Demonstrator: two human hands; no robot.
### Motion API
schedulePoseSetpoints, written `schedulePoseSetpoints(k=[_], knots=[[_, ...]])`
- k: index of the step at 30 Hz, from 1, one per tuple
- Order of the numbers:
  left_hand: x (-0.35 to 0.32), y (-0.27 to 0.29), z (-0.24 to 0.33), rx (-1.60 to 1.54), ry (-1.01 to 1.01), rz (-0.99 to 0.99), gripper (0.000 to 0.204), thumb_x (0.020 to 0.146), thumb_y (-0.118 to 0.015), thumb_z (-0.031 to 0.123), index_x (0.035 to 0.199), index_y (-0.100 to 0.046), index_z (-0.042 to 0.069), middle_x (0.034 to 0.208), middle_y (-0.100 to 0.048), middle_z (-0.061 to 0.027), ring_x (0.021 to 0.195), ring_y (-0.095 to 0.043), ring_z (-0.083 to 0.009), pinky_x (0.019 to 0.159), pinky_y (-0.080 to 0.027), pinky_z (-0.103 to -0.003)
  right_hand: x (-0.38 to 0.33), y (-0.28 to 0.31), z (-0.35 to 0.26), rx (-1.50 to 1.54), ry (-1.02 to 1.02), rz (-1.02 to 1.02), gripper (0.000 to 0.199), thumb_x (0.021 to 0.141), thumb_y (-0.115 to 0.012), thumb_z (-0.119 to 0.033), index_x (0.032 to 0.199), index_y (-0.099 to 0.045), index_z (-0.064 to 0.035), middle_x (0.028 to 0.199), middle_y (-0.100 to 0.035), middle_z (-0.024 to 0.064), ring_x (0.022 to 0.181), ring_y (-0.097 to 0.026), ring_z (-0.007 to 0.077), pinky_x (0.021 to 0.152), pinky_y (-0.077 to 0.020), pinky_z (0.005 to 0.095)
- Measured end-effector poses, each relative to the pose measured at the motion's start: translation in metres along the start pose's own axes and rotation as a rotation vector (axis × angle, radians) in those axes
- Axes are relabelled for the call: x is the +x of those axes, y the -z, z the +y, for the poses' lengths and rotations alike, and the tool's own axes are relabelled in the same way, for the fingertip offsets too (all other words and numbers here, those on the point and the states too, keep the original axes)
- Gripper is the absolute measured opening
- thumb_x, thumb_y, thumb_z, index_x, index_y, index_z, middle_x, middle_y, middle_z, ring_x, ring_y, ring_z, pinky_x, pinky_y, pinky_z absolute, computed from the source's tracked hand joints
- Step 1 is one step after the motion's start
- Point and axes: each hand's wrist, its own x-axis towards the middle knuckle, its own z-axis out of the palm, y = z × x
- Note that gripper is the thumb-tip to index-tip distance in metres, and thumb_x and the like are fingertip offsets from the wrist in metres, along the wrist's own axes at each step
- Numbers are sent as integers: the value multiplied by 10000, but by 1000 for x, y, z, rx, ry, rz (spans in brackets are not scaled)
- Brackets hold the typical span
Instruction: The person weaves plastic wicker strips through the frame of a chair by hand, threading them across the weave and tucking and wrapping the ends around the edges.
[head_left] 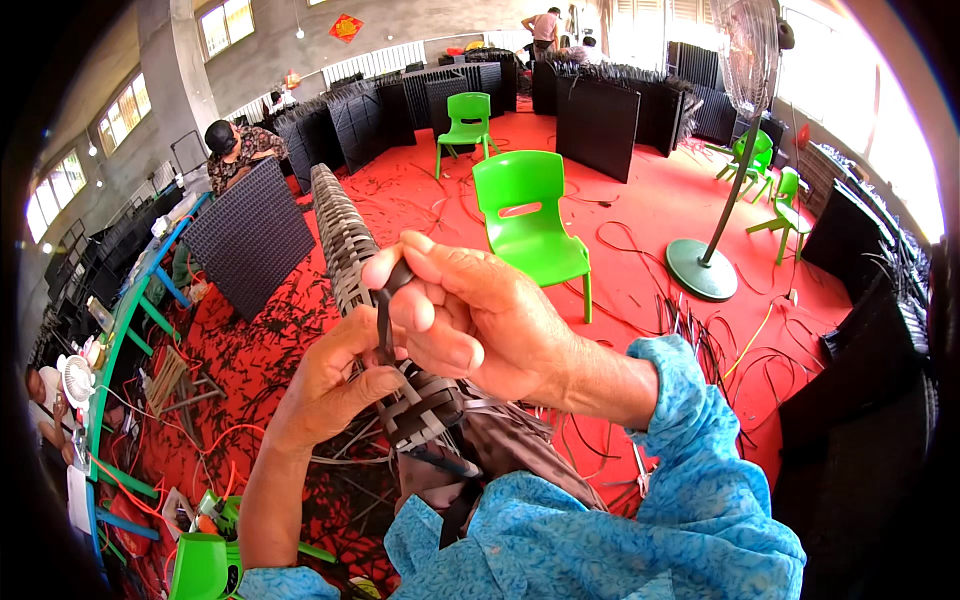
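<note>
Right between the two hands runs a long woven frame (352, 262), a narrow bar wrapped in grey and dark plastic strips, its near end low against the person's lap and its far end pointing up and away toward the red floor (640, 215). A dark strip (385, 315) stands up from the weave. The right hand (470, 312) is closed around this strip, thumb and forefinger pinching its upper end just above the bar. The left hand (335, 385) sits just below and to the left of the right one, fingers curled against the side of the bar and touching the strip's lower part; it seems to grip both, though the right hand covers part of it. Loose strip ends (500, 408) stick out under the right wrist.

Beyond the right hand stands a green chair (530, 225), and further right a floor fan (712, 215) on a round base. To the left of the left hand, a dark woven panel (247, 235) leans upright, with another person (235, 148) bent over behind it. Scraps of strip litter the floor around both hands.
</note>
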Motion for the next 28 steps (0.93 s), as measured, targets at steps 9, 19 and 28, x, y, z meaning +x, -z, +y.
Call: schedulePoseSetpoints(k=[9,19,28], knots=[[36,12,69,80,-360,383,253,911,-585,266,797,-625,43,680,-551,-3,582,-471,-63,511,-325,-192,-7,3,14,-984,60,-45,626,898,-659,-301,1362,-380,13,762,-584,41,660,-568,101,561,-464,261],[57,2,65,-185,25,236,650,911,-479,589,1124,-591,-15,880,-605,-19,792,-552,-78,699,-396,-225,-10,-20,-31,-909,275,-61,357,985,-427,-275,846,-632,-19,574,-576,78,470,-561,174,453,-440,315],[13,24,10,-94,144,-137,402,951,-542,371,1161,-537,29,930,-616,-62,875,-572,-115,783,-417,-244,52,-6,-82,-115,469,-290,276,947,-546,-280,1027,-592,-19,702,-629,25,452,-497,88,418,-427,217]])
